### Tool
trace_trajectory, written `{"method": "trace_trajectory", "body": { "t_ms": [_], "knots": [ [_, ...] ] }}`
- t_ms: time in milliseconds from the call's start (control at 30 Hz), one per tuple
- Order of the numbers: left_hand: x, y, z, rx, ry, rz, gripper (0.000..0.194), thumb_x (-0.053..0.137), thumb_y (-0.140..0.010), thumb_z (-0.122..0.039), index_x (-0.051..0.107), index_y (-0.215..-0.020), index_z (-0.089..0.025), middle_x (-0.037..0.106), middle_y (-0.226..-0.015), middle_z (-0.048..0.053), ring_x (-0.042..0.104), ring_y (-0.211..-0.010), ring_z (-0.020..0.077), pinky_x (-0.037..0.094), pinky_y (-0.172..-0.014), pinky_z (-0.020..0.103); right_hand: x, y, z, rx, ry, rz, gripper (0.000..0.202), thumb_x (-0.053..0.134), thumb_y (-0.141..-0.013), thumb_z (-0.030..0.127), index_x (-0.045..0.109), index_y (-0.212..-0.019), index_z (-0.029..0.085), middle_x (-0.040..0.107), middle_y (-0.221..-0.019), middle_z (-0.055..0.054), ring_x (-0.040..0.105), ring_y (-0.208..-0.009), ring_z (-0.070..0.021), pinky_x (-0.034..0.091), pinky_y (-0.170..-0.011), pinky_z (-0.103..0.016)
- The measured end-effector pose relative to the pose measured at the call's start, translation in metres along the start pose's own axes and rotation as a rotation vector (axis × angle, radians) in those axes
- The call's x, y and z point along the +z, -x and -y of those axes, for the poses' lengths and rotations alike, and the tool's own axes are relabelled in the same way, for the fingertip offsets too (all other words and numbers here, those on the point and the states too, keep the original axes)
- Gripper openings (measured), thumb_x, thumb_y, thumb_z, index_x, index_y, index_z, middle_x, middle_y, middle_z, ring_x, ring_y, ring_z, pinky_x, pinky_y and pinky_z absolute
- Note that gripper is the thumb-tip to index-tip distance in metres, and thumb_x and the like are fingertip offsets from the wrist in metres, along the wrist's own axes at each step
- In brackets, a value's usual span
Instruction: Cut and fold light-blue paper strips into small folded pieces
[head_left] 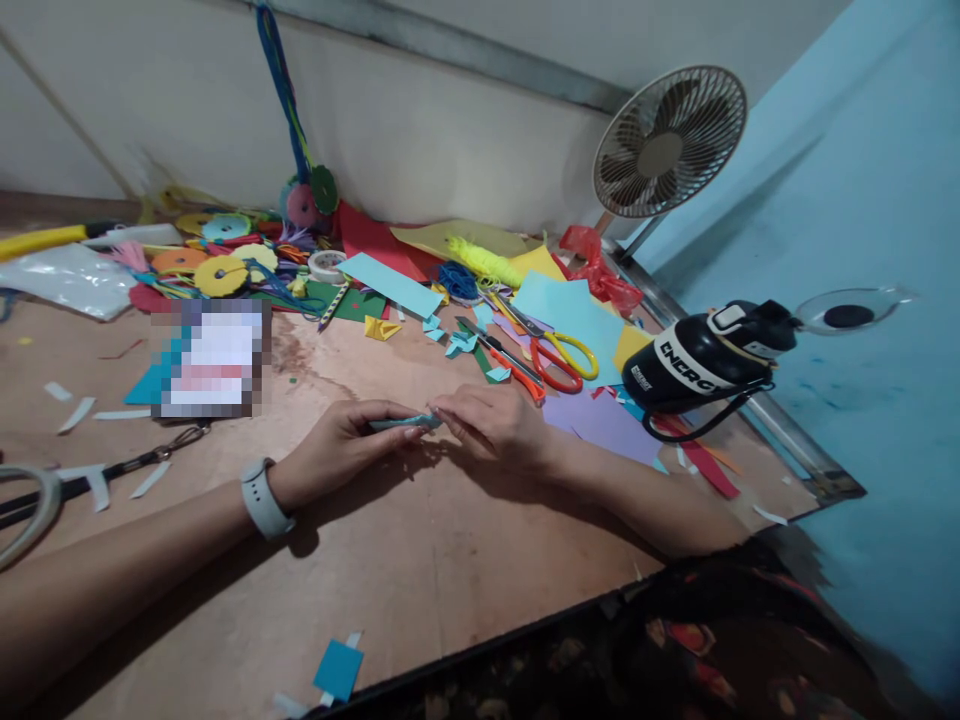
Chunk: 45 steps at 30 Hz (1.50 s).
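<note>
Between my two hands is a small folded piece of light blue paper (401, 423), seen nearly edge-on just above the table. My left hand (352, 440), with a pale watch on its wrist, pinches it between thumb and fingers. The fingertips of my right hand (484, 425) close on its right end. Part of the paper is hidden by the fingers. Beyond the right hand lie an orange box cutter (514, 365), scissors (559, 360) with red and yellow handles, and small light blue paper scraps (459, 343). A folded yellow paper piece (381, 328) lies behind the hands.
Coloured paper sheets (570, 305), yarn (484, 262) and scalloped discs (221, 275) crowd the table's back. A black bottle (701, 360) stands tilted in view at the right, near a fan (667, 145). A blue paper square (339, 670) lies at the front edge. White strips are scattered left.
</note>
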<state>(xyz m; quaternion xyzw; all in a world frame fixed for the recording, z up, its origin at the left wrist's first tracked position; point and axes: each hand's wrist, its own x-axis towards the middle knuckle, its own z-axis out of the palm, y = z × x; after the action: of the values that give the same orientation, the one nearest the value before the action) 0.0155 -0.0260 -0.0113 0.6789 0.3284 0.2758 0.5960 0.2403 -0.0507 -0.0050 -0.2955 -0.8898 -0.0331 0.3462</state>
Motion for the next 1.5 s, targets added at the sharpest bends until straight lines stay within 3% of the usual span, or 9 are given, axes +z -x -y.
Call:
{"method": "trace_trajectory", "body": {
  "t_ms": [100, 300, 433, 533, 733, 967, 1133, 1300, 1500],
  "knots": [
    [0.000, 0.001, 0.000, -0.036, 0.068, 0.034, 0.025, 0.070, -0.086, -0.033, 0.074, -0.103, -0.016, 0.078, -0.097, 0.008, 0.074, -0.084, 0.0198, 0.061, -0.076, 0.030, 0.000, 0.001, 0.001, 0.004, -0.039, 0.034, 0.017, 0.046, -0.098, 0.018, 0.061, -0.105, 0.014, 0.069, -0.081, -0.006, 0.061, -0.071, -0.0141, 0.046, -0.062, -0.026],
    [0.002, 0.004, 0.007, -0.086, 0.240, 0.115, 0.026, 0.068, -0.089, -0.034, 0.072, -0.105, -0.015, 0.077, -0.095, 0.009, 0.073, -0.080, 0.0195, 0.061, -0.073, 0.033, 0.001, 0.003, 0.007, 0.148, -0.121, 0.105, 0.023, 0.050, -0.099, 0.027, 0.063, -0.113, 0.015, 0.072, -0.093, -0.010, 0.065, -0.083, -0.0169, 0.051, -0.072, -0.029],
    [0.006, 0.004, 0.005, -0.134, 0.345, 0.118, 0.028, 0.069, -0.088, -0.035, 0.069, -0.105, -0.013, 0.076, -0.090, 0.009, 0.074, -0.077, 0.0202, 0.061, -0.071, 0.034, -0.002, -0.003, 0.008, 0.295, -0.240, 0.015, 0.027, 0.047, -0.100, 0.026, 0.064, -0.117, 0.014, 0.073, -0.102, -0.011, 0.067, -0.089, -0.0158, 0.052, -0.076, -0.028],
    [0.008, 0.004, 0.001, -0.196, 0.410, 0.105, 0.028, 0.072, -0.086, -0.037, 0.065, -0.101, -0.014, 0.075, -0.082, 0.005, 0.073, -0.070, 0.0175, 0.061, -0.066, 0.031, -0.004, -0.006, 0.008, 0.366, -0.273, -0.019, 0.021, 0.051, -0.099, 0.026, 0.068, -0.107, 0.017, 0.074, -0.097, -0.007, 0.067, -0.085, -0.0142, 0.051, -0.075, -0.027],
    [0.006, 0.003, -0.001, -0.221, 0.311, 0.151, 0.031, 0.069, -0.088, -0.042, 0.061, -0.096, -0.013, 0.071, -0.068, 0.002, 0.068, -0.057, 0.0115, 0.052, -0.050, 0.019, -0.003, -0.005, 0.003, 0.355, -0.323, 0.014, 0.017, 0.054, -0.097, 0.025, 0.070, -0.096, 0.017, 0.072, -0.086, -0.004, 0.062, -0.073, -0.0116, 0.047, -0.068, -0.024],
    [0.004, 0.005, 0.004, -0.191, 0.261, 0.191, 0.032, 0.062, -0.092, -0.044, 0.058, -0.099, -0.013, 0.073, -0.069, 0.004, 0.070, -0.058, 0.0143, 0.052, -0.052, 0.021, 0.000, -0.005, 0.003, 0.346, -0.396, 0.054, 0.015, 0.057, -0.095, 0.022, 0.071, -0.094, 0.016, 0.072, -0.084, -0.004, 0.064, -0.072, -0.0111, 0.047, -0.065, -0.023],
    [0.004, 0.005, 0.003, -0.198, 0.224, 0.181, 0.031, 0.063, -0.091, -0.045, 0.060, -0.095, -0.014, 0.071, -0.067, 0.002, 0.069, -0.057, 0.0137, 0.050, -0.050, 0.021, -0.005, -0.009, 0.000, 0.432, -0.499, 0.129, 0.016, 0.059, -0.094, 0.025, 0.073, -0.092, 0.017, 0.073, -0.084, -0.004, 0.064, -0.069, -0.0109, 0.048, -0.064, -0.023],
    [0.004, 0.004, -0.001, -0.218, 0.253, 0.172, 0.032, 0.065, -0.089, -0.046, 0.060, -0.094, -0.015, 0.067, -0.064, -0.001, 0.062, -0.049, 0.0100, 0.046, -0.045, 0.018, -0.011, -0.009, -0.008, 0.472, -0.570, 0.236, 0.020, 0.057, -0.095, 0.028, 0.072, -0.104, 0.018, 0.073, -0.090, -0.004, 0.065, -0.073, -0.0114, 0.049, -0.067, -0.023],
    [0.002, 0.004, -0.003, -0.239, 0.257, 0.204, 0.033, 0.065, -0.089, -0.046, 0.058, -0.096, -0.015, 0.067, -0.064, -0.001, 0.060, -0.047, 0.0085, 0.046, -0.044, 0.017, -0.009, -0.010, 0.003, 0.536, -0.512, 0.155, 0.020, 0.054, -0.096, 0.025, 0.070, -0.106, 0.018, 0.071, -0.098, -0.005, 0.062, -0.079, -0.0122, 0.047, -0.071, -0.025]
  ]
}}
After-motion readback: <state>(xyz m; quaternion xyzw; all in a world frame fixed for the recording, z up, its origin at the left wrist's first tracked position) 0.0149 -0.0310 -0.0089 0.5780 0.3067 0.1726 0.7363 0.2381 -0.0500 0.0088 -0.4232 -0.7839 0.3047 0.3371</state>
